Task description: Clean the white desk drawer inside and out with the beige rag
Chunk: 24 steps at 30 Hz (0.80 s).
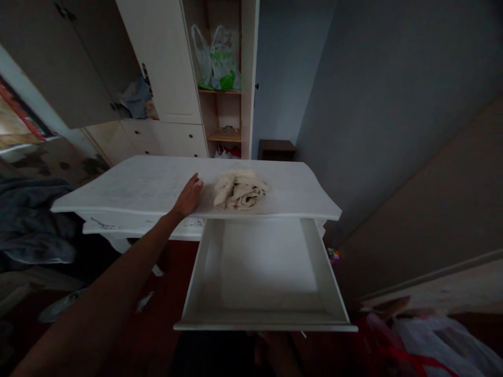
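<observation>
Nearest, along the bottom of the view: drawer (267, 317) pulled far out from under the table top, front rail closest, pale floor and side walls showing. Judged risk here: sagging or slipping off the runners under any downward press, given the long overhang. Right hand not made out anywhere, so cannot tell its fingers.

Further in: left hand (189, 197) stretched in from the lower left, laid palm down on the table (129, 186), fingers straight and close together, gripping nothing, tips just beside the cloth (240, 191) and seemingly not touching.

Cream cloth bunched in a loose heap on the table top, right of the hand, close to the front edge and directly above the open drawer. Long axis roughly left to right, along that edge. Narrower folded end pointing left toward the fingertips, fuller end to the right.

Likely mishap: a careless sideways sweep or loose one-handed grab shoving the heap over the edge and down into the drawer, or shaking the folds apart.

Beyond: wardrobe (165, 63), open shelves (220, 91), plastic bags (216, 60) on the upper one.
</observation>
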Each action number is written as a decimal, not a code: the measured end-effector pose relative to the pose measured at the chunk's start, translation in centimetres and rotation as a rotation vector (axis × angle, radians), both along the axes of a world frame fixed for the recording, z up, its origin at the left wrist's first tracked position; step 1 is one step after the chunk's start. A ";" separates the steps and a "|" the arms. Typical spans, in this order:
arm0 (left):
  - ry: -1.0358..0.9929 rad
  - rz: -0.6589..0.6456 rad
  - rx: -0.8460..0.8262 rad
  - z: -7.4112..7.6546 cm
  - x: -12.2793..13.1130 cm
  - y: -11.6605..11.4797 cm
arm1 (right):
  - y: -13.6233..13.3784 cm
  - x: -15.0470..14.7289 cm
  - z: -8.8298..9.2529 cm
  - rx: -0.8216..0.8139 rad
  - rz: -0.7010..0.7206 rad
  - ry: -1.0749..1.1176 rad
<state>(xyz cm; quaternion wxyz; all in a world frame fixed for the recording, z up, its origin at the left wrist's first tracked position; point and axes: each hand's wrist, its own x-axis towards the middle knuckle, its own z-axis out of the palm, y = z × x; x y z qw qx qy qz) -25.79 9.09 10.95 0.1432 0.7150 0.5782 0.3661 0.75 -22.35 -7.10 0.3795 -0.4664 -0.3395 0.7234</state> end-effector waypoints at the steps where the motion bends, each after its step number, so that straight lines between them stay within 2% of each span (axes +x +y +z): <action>1: 0.074 0.038 -0.012 0.0 -0.6 0.1 | -0.2 -0.3 0.0 0.007 -0.032 0.001; 5: 0.432 0.065 -0.059 0.2 -1.2 -0.4 | -1.1 -1.1 0.6 0.057 -0.193 0.026; 7: 0.511 0.063 -0.045 0.3 -0.9 -1.0 | -1.8 -1.1 1.0 0.043 -0.210 0.056; 11: 0.525 0.146 -0.036 0.4 -0.2 -2.0 | -2.5 -1.0 1.7 0.005 -0.231 0.063; 18: 0.521 0.149 -0.036 0.2 -0.3 -2.1 | -2.5 -1.4 2.3 0.027 -0.359 -0.008; 21: 0.509 0.146 -0.047 0.2 -0.1 -2.2 | -2.5 -1.6 3.4 0.052 -0.395 -0.021; 24: 0.517 0.151 -0.055 0.4 0.0 -2.3 | -2.4 -1.6 5.1 0.050 -0.375 -0.063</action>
